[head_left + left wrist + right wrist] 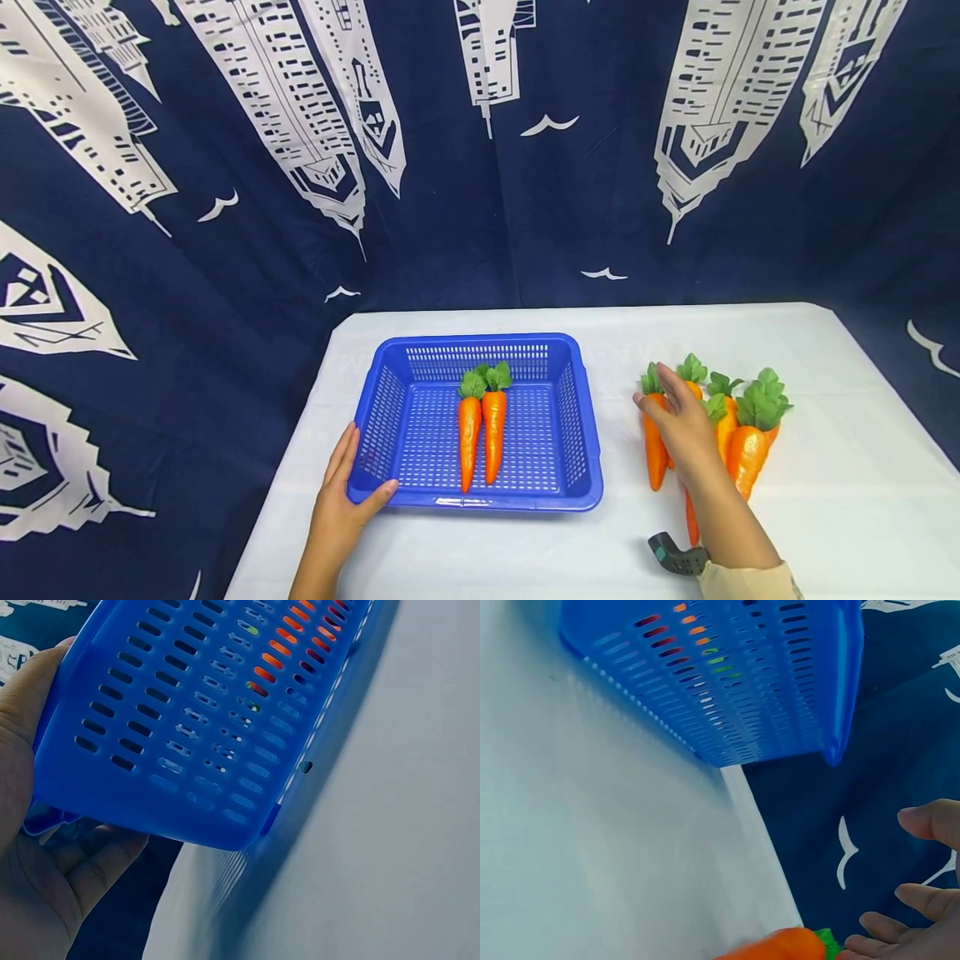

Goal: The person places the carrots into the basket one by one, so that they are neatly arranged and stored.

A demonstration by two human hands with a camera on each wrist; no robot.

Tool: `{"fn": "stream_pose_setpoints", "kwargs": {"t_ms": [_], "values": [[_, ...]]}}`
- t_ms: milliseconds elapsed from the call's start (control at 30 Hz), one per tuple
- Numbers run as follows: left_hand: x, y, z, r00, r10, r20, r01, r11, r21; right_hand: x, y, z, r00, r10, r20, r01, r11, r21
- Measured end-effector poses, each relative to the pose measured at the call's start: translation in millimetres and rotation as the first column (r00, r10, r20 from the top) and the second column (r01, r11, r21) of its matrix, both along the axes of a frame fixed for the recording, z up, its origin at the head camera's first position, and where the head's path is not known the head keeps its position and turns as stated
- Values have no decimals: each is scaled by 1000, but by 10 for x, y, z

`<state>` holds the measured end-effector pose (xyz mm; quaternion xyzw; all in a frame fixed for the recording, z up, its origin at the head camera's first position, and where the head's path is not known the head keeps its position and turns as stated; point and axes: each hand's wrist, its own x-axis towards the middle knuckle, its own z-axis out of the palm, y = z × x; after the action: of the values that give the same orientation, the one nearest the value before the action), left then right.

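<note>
A blue plastic basket with slotted walls stands on the white table, and two orange carrots with green leaves lie side by side in it. My left hand holds the basket's near left corner, thumb on the front rim and fingers along the left side. The left wrist view shows that hand at the corner from outside. My right hand hovers with fingers spread over a group of several carrots, partly hiding them. In the right wrist view one carrot shows below the open fingers.
The white table has its far edge against a dark blue cloth printed with white buildings and birds. A black wrist device juts out beside my right forearm. Bare table lies between the basket and the carrot group.
</note>
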<state>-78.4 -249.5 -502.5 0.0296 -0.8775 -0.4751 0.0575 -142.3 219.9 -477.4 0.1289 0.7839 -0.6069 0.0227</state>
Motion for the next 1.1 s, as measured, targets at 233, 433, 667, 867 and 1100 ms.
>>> {"fn": "stream_pose_setpoints", "kwargs": {"t_ms": [233, 433, 667, 867, 1100], "values": [[10, 5, 10, 1000, -2, -1, 2, 1000, -1, 9, 14, -74, 1000, -7, 20, 7, 1000, 16], [-1, 4, 0, 1000, 3, 2, -3, 1000, -4, 20, 3, -109, 999, -7, 31, 7, 1000, 23], [7, 2, 9, 1000, 9, 7, -9, 1000, -3, 5, -41, -162, 997, -3, 77, -2, 998, 65], [17, 0, 7, 1000, 6, 8, -6, 1000, -8, -24, -63, -235, 997, 28, 70, -37, 990, 137], [5, 6, 11, 1000, 5, -2, -5, 1000, -6, -33, -101, -288, 997, 57, 51, -65, 982, 175]]}}
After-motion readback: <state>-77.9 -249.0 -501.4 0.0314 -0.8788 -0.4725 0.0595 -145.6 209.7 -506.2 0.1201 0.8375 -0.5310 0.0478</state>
